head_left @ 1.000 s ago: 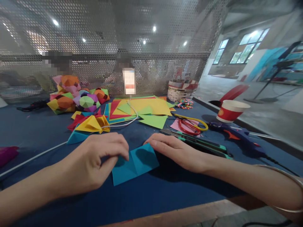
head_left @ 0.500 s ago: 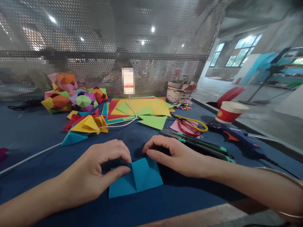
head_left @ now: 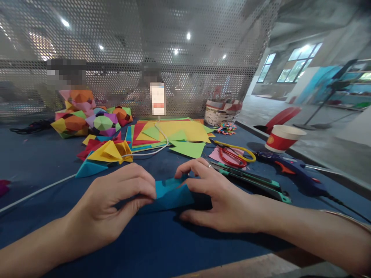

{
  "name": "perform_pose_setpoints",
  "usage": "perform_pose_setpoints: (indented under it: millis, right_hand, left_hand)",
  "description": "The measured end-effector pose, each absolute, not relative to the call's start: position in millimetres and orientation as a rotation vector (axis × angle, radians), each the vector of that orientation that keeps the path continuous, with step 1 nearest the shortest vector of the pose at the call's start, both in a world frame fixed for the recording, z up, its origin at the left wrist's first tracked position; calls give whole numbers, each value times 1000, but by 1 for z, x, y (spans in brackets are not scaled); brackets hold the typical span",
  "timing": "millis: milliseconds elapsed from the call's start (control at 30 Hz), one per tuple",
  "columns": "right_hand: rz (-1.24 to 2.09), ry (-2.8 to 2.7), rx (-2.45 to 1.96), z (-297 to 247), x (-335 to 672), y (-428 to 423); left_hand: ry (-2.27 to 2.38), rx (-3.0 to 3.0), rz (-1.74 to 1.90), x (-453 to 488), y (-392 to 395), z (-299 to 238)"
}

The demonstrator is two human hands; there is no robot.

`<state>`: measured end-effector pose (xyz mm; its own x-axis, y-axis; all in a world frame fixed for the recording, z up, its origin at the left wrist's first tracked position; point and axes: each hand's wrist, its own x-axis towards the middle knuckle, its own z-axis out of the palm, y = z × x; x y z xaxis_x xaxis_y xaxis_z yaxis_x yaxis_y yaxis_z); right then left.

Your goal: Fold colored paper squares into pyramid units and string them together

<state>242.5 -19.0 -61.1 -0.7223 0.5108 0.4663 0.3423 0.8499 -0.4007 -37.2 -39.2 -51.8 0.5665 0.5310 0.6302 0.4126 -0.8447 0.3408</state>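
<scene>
The folded blue paper [head_left: 174,199] lies between the left hand [head_left: 118,202], which pinches its left end, and the right hand [head_left: 222,199], whose spread fingers touch its right end.

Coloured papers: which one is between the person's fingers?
The folded blue sheet, pinched in the left hand; the stacked sheets and loose green piece lie beyond, untouched.

From the person's head, the one view looks forward and down across the surface [head_left: 162,243], left hand [head_left: 116,204] and right hand [head_left: 223,197] close by, mesh [head_left: 121,42] farther back.
</scene>
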Motion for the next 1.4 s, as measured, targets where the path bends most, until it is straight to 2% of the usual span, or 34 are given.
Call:
perform_pose_setpoints:
  millis: [233,433,600,767,933,1200,1400]
  right_hand:
    - [-21,-2457,-484,-66,248,-13]
    - [-108,-2526,-362,-65,248,-17]
    - [-8,-2614,-407,-69,247,-18]
    - [70,-2614,-416,-69,248,-19]
    - [116,-2478,-426,-66,246,-24]
    - [582,-2311,-1112,-65,234,-25]
    - [659,-2341,-1305,-62,230,-24]
  left_hand:
    - [705,3024,1064,-41,-45,-46]
    - [588,3213,920,-38,-47,-49]
    - [742,3057,912,-32,-56,-58]
    - [691,3082,945,-34,-51,-61]
    - [820,2790,939,-31,-54,-62]
    - [1240,2515,952,-20,-46,-64]
    - [1373,2540,935,-19,-47,-68]
